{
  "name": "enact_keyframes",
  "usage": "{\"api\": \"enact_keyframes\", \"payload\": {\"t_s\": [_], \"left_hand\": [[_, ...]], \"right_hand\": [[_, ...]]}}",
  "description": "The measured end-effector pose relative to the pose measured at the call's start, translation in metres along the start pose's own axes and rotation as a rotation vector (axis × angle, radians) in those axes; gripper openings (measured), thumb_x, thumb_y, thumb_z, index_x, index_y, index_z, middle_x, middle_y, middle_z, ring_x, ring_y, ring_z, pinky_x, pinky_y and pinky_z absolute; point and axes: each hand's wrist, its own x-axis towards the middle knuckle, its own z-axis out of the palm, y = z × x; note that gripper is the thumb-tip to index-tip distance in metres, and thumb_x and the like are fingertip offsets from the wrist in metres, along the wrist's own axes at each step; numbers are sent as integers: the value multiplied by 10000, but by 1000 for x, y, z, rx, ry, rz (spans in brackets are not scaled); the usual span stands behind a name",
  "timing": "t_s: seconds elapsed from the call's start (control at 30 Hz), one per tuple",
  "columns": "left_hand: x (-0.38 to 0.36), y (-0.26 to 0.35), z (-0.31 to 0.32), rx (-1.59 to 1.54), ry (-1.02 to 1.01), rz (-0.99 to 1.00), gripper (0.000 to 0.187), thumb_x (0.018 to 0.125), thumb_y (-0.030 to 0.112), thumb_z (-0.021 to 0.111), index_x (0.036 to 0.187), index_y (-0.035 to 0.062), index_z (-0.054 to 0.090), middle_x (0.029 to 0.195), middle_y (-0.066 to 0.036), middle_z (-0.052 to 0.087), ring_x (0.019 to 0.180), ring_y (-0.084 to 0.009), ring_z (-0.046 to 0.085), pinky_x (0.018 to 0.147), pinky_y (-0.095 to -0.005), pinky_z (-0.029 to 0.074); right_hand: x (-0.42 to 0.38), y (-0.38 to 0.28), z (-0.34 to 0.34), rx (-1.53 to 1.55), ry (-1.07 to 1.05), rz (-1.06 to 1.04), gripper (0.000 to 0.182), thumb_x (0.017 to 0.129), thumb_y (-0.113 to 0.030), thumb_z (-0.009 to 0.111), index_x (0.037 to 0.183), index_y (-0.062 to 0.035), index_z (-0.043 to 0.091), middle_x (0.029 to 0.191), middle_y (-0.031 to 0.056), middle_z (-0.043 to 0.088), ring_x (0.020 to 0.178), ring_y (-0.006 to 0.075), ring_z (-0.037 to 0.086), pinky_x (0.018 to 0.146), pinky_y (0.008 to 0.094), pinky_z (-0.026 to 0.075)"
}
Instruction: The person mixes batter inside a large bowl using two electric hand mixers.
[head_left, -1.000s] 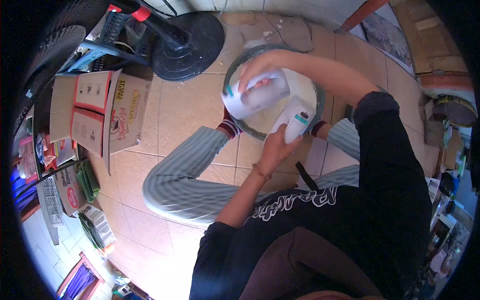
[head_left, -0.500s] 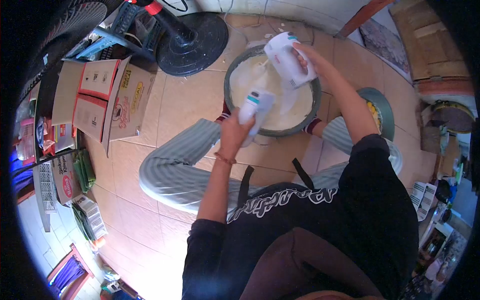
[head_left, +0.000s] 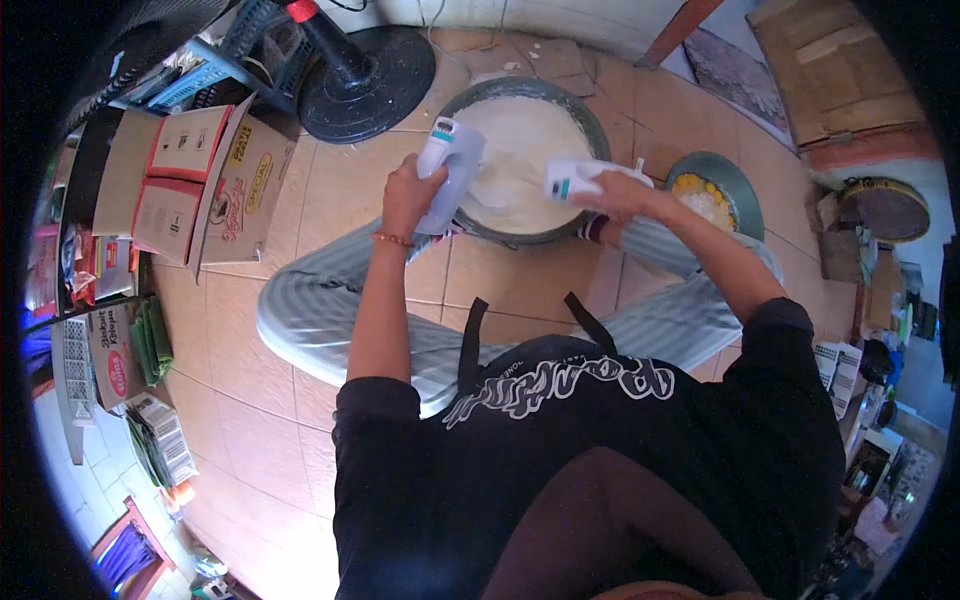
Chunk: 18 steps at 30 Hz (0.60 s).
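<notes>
A big dark basin point(head_left: 597, 132) of pale, creamy batter point(head_left: 530, 130) stands on the floor between my bent legs. My left hand point(head_left: 410, 198) is wrapped around the handle of a white hand mixer point(head_left: 458, 165) at the basin's left side. On the right, my right hand point(head_left: 622, 194) grips a second white hand mixer point(head_left: 568, 182), held low over the near right rim. The beaters of both mixers are hard to make out against the batter.
A smaller green basin point(head_left: 745, 190) with yellow and whitish contents sits to the right, beside my knee. A black round stand base point(head_left: 375, 90) is at back left, near an open cardboard box point(head_left: 250, 190). Shelves with packages line the left.
The left mixer has moved left and up to the basin's left side. The right mixer has come down from the far right rim to the near right side. The view has shifted slightly.
</notes>
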Motion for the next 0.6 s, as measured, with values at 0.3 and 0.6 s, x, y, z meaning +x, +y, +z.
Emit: {"api": "enact_keyframes", "payload": {"t_s": [0.3,0.6], "left_hand": [[6,-9,0,5,49,129,413,718,350,667,892,-11,566,692,-197,626,537,-268,629,513,-380,511],[1,5,-11,99,132,276,474,675,404,685,929,16,587,725,-187,635,548,-260,630,550,-380,504]], "right_hand": [[-20,-94,24,364,-173,189,550,822,-545,534,804,2,592,528,36,489,418,113,484,369,271,374],[12,-60,24,1225,196,510,331,778,-378,657,746,-67,547,496,-34,421,366,59,367,339,216,323]]}}
